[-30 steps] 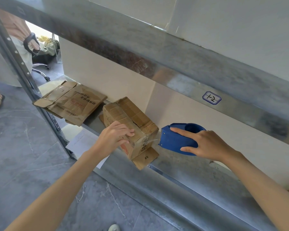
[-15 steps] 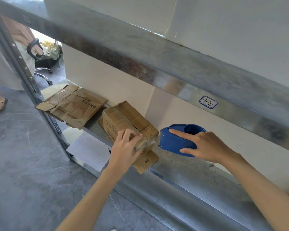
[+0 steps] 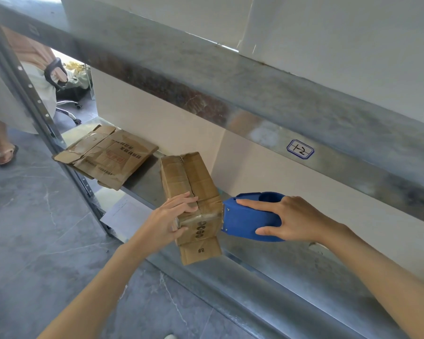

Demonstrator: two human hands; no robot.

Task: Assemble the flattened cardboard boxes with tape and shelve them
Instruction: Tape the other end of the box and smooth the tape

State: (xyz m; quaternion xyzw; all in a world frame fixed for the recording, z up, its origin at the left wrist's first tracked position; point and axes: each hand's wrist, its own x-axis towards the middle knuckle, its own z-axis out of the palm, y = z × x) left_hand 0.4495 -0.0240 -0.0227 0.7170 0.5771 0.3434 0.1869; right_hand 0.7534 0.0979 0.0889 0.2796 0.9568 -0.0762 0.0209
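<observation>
Cardboard box [image 3: 189,182]: brown corrugated board, matt, creased, scuffed at the edges. A band of clear tape [image 3: 196,217] across its near end looked glossy. Flattened cardboard [image 3: 108,157]: the same dull brown, wrinkled, with faded print. Tape dispenser [image 3: 250,222]: blue plastic, smooth, low sheen. Shelf [image 3: 267,272] and upper beam [image 3: 230,77]: bare galvanised metal, mottled grey, softly reflective. Label [image 3: 300,149] on the beam: white paper sticker. Floor [image 3: 30,216]: grey stone-look tile, smooth, faintly veined, satin.

Blue tape dispenser [image 3: 252,220] — brown cardboard box [image 3: 190,189], black print — grey shelf [image 3: 267,277].
</observation>
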